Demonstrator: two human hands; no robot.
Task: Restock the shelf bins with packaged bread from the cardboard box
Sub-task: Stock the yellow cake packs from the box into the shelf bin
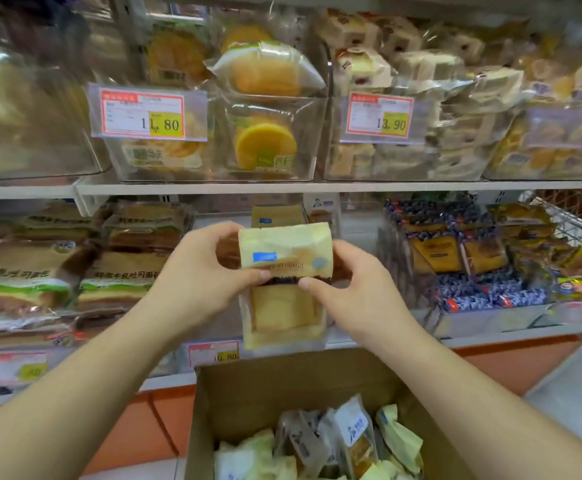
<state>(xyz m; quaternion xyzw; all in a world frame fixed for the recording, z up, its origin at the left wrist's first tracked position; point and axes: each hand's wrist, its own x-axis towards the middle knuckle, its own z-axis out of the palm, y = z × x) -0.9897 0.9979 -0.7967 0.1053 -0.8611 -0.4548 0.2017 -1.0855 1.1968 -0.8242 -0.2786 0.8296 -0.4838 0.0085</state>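
Observation:
Both my hands hold one pale yellow bread packet (pixel 284 289) upright in front of the lower shelf. My left hand (pixel 199 271) pinches its left side and my right hand (pixel 355 282) pinches its right side, thumbs on the front. Behind it stands a clear bin (pixel 355 216) holding a similar packet (pixel 275 214) at the back. Below, the open cardboard box (pixel 248 386) holds several more yellow and white bread packets (pixel 320 445).
The upper shelf (pixel 317 186) carries clear bins of round cakes (pixel 265 143) and wrapped bread, with price tags (pixel 144 114). Toast loaves (pixel 57 271) lie left on the lower shelf; blue and yellow packs (pixel 455 258) and a wire basket (pixel 573 223) are right.

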